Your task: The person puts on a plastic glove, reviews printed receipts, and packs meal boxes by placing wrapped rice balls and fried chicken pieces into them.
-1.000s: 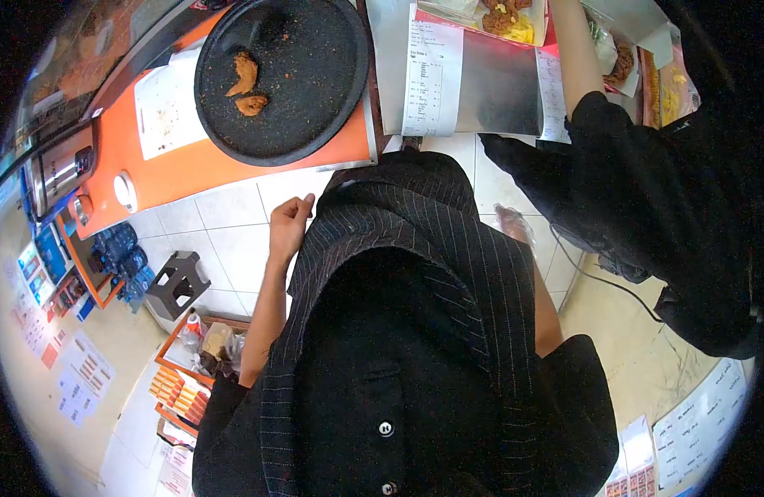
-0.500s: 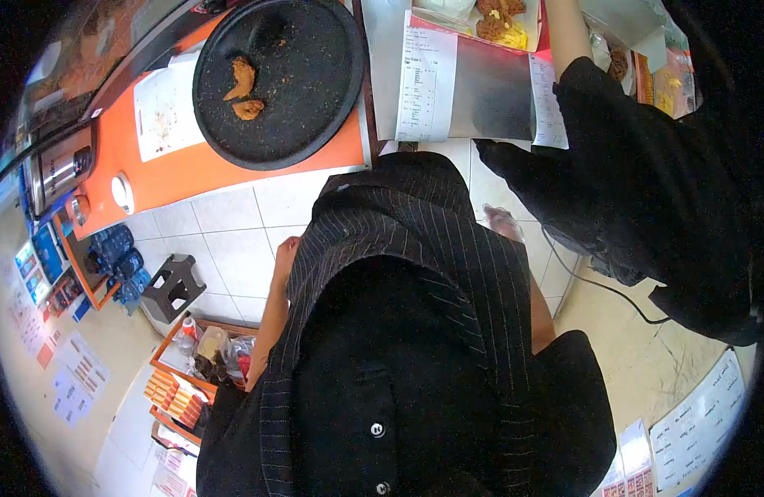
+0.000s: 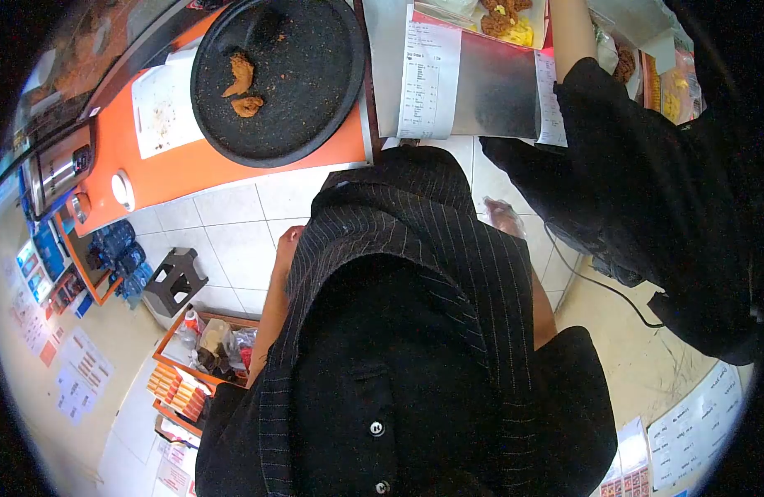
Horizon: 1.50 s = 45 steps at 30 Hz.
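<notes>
Head view: the fried chicken point(image 3: 242, 75) lies toward the left edge of the round tray point(image 3: 316, 103), likely light and crumbly, best pinched mid-piece. Whether the left grip point(image 3: 290, 238) or right grip point(image 3: 506, 219) is clenched, I cannot tell.

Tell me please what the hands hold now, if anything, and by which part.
No held thing shows. The left hand is beside the striped apron, partly hidden, so whether it grips cloth cannot be told; the right hand is in clear plastic.
</notes>
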Tool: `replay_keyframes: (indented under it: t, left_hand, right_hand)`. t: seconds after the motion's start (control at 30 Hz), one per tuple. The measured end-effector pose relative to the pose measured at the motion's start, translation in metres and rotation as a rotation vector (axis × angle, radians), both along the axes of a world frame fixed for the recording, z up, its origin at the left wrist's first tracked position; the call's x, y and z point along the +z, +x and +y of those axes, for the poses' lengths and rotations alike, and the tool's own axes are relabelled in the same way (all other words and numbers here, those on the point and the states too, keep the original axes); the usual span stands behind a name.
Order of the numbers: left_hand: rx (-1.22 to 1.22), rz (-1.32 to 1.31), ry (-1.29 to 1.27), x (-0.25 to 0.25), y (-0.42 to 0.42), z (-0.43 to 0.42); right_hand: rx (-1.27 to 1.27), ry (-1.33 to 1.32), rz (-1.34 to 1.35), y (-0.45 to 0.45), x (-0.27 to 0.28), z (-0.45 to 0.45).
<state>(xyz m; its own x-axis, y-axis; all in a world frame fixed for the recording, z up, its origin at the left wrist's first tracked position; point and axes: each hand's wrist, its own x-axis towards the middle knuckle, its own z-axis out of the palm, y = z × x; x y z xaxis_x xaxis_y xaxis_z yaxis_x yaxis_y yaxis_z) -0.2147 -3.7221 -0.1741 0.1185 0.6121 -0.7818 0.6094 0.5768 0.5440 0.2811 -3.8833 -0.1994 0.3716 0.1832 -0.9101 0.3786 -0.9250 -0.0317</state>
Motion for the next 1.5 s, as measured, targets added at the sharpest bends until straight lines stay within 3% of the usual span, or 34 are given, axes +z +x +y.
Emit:
replay_keyframes:
  t: [0.07, 0.17, 0.23, 0.27, 0.3, 0.4, 0.47, 0.5, 0.57, 0.67, 0.73, 0.8, 0.83, 0.93, 0.97, 1.0, 1.03, 1.07, 1.1, 1.17, 1.23, 1.33, 1.37, 1.43, 1.5]
  left_hand:
    - [0.12, -0.043, -0.079, 0.0, 0.001, 0.005]
    - [-0.031, 0.007, -0.011, 0.032, 0.025, 0.011]
    - [-0.109, -0.025, 0.07, 0.006, -0.007, -0.001]
    - [-0.213, 0.171, 0.062, 0.012, -0.004, -0.001]
    - [-0.105, 0.026, 0.005, -0.008, -0.021, -0.009]
    - [-0.058, -0.023, -0.016, -0.031, -0.035, -0.031]
    - [-0.053, -0.032, -0.026, -0.047, -0.041, -0.032]
    - [-0.038, -0.041, -0.039, -0.053, -0.041, -0.032]
    - [-0.002, -0.069, -0.055, -0.058, -0.042, -0.025]
    - [0.069, -0.106, -0.078, -0.067, -0.048, -0.018]
    - [0.176, -0.14, -0.115, -0.072, -0.049, -0.01]
    - [0.427, -0.153, -0.219, -0.062, -0.043, -0.007]
    - [0.302, -0.152, -0.119, -0.064, -0.045, -0.012]
    - [0.345, -0.165, -0.159, -0.069, -0.064, -0.019]
    - [0.37, -0.241, -0.142, -0.098, -0.087, -0.036]
    - [0.391, -0.322, -0.122, -0.127, -0.107, -0.049]
    - [0.205, -0.144, -0.043, -0.17, -0.132, -0.068]
    - [0.2, -0.11, -0.066, -0.153, -0.129, -0.066]
    - [0.198, -0.08, -0.094, -0.138, -0.122, -0.061]
    - [0.214, -0.062, -0.138, -0.113, -0.104, -0.047]
    - [0.238, -0.053, -0.165, -0.102, -0.087, -0.038]
    - [0.237, -0.046, -0.166, -0.105, -0.064, -0.023]
    - [0.237, -0.037, -0.166, -0.103, -0.052, -0.013]
    - [0.227, -0.044, -0.16, -0.098, -0.029, 0.006]
    - [0.23, -0.053, -0.146, -0.089, -0.001, 0.024]
  right_hand:
    - [-0.017, -0.026, -0.006, -0.003, 0.012, 0.009]
    - [0.0, 0.155, -0.039, -0.012, -0.018, -0.028]
    - [-0.007, 0.266, -0.07, -0.011, -0.017, -0.038]
    - [-0.024, 0.298, -0.106, -0.011, -0.004, -0.025]
    - [-0.039, 0.342, -0.154, -0.016, 0.015, -0.006]
    - [-0.36, 0.568, 0.075, -0.046, 0.21, 0.106]
    - [-0.269, 0.826, 0.143, -0.067, 0.247, 0.15]
    - [-0.036, 1.141, -0.097, -0.08, 0.264, 0.176]
    - [-0.119, 1.02, 0.015, -0.09, 0.306, 0.228]
    - [-0.193, 1.002, -0.095, -0.092, 0.31, 0.27]
    - [-0.026, 1.051, -0.273, -0.075, 0.274, 0.27]
    - [-0.066, 0.982, -0.401, -0.053, 0.234, 0.269]
    - [-0.085, 0.956, -0.457, -0.043, 0.223, 0.271]
    - [0.001, 0.98, -0.768, -0.029, 0.214, 0.279]
    - [0.009, 1.075, -0.875, -0.034, 0.225, 0.286]
    - [0.233, 1.057, -0.919, -0.023, 0.21, 0.289]
    - [0.454, 1.029, -0.964, -0.003, 0.183, 0.292]
    - [0.675, 0.986, -1.015, 0.007, 0.186, 0.297]
    - [0.48, 0.85, -0.839, 0.013, 0.185, 0.304]
    - [0.102, 1.299, -0.809, 0.008, 0.186, 0.313]
    - [0.206, 1.379, -0.992, -0.001, 0.255, 0.312]
    - [-0.342, 1.332, -0.608, 0.014, 0.338, 0.323]
    - [-0.552, 1.545, -0.256, 0.039, 0.336, 0.332]
    - [-0.674, 1.913, 0.126, 0.085, 0.353, 0.35]
    - [-0.686, 2.077, -0.04, 0.13, 0.381, 0.356]
